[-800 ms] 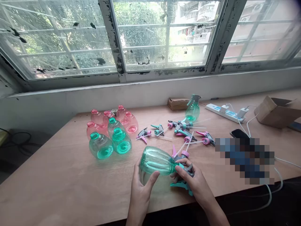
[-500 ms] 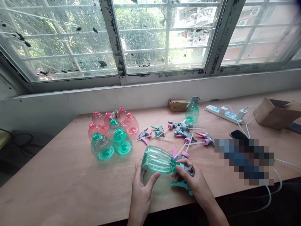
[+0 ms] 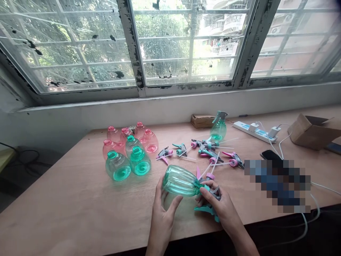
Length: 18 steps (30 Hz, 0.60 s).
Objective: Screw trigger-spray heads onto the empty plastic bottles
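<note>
A clear green spray bottle (image 3: 181, 180) is held on its side above the table, its base toward the left. My left hand (image 3: 164, 213) cups the base end, with fingers curled behind it and the thumb apart from the near side. At the neck, my right hand (image 3: 222, 202) pinches the teal collar and partly covers a grey spray head (image 3: 216, 193). A teal trigger (image 3: 206, 209) shows below the right fingers; which spray head it belongs to is hard to tell. Just beyond the right hand lies a spray head with a pink collar (image 3: 210, 176).
Open green bottles (image 3: 122, 173) and pink bottles (image 3: 151, 147) stand at the left. Several loose spray heads (image 3: 207, 145) with tubes lie mid-table. Behind them stands a green bottle with its sprayer (image 3: 218, 129). A power strip (image 3: 254, 131), phone (image 3: 271, 155) and cardboard box (image 3: 309, 131) are right.
The scene has shifted slightly within the view. My left hand has edged a little to the right; both hands and the bottle keep nearly the same pose.
</note>
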### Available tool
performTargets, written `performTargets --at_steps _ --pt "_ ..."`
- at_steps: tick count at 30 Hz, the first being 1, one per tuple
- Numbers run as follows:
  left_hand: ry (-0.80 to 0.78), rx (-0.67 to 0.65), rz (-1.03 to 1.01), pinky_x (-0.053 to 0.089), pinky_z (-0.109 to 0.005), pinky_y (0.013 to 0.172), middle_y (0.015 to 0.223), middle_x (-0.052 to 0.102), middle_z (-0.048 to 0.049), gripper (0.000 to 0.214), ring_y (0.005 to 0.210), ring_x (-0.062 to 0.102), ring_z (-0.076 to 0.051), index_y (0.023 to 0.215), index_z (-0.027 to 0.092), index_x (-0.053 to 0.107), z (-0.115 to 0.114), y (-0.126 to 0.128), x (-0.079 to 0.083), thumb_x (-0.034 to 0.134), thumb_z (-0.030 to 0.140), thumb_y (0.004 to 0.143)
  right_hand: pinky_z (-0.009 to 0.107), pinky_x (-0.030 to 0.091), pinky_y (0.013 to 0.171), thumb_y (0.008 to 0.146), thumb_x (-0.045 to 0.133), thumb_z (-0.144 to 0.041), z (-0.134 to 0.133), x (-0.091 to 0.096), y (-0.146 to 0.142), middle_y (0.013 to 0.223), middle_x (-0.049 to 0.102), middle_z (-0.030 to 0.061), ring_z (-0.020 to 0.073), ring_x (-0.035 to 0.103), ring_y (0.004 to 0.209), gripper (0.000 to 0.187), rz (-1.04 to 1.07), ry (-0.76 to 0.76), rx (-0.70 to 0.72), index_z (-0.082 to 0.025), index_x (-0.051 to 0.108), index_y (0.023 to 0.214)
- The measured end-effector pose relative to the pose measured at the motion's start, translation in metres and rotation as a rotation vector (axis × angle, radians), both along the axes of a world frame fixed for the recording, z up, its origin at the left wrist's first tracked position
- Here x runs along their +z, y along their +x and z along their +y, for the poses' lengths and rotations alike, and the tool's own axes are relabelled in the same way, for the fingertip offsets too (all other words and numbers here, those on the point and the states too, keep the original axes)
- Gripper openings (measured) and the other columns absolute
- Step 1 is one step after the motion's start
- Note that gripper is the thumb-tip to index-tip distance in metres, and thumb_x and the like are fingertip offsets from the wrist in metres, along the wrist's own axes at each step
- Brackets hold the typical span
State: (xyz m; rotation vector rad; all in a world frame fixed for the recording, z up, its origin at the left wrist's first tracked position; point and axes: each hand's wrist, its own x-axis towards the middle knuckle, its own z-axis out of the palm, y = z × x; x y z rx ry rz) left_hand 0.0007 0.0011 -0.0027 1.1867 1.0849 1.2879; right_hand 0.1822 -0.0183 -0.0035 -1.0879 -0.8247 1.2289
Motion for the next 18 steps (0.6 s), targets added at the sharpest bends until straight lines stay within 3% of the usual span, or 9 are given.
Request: performTargets --at_steps 12,18 --pt "0.001 0.105 0.101 0.051 -0.042 0.104 0.135 0.063 -0.0094 0.073 0.120 0.065 -0.030 0.147 0.030 0.049 0.0020 -0.0015 -0.0061 0.078 0.045 0.081 0.033 0.060 0.063 0.075 0.084 -0.052 -0.0025 -0.0008 0.0013 0.065 0.073 0.0013 0.0196 0.069 0.061 0.043 0.018 0.029 0.005 -0.020 0.066 0.098" --pt "-0.006 0.052 0.036 0.049 -0.041 0.108 0.142 0.061 -0.0087 0.071 0.128 0.060 -0.030 0.147 0.031 0.048 0.0017 -0.0006 0.0000 0.077 0.044 0.083 0.031 0.059 0.063 0.077 0.084 -0.049 -0.0023 -0.0021 0.0013 0.066 0.073 0.0008 0.0187 0.068 0.061 0.042 0.012 0.047 0.030 -0.020 0.065 0.101"
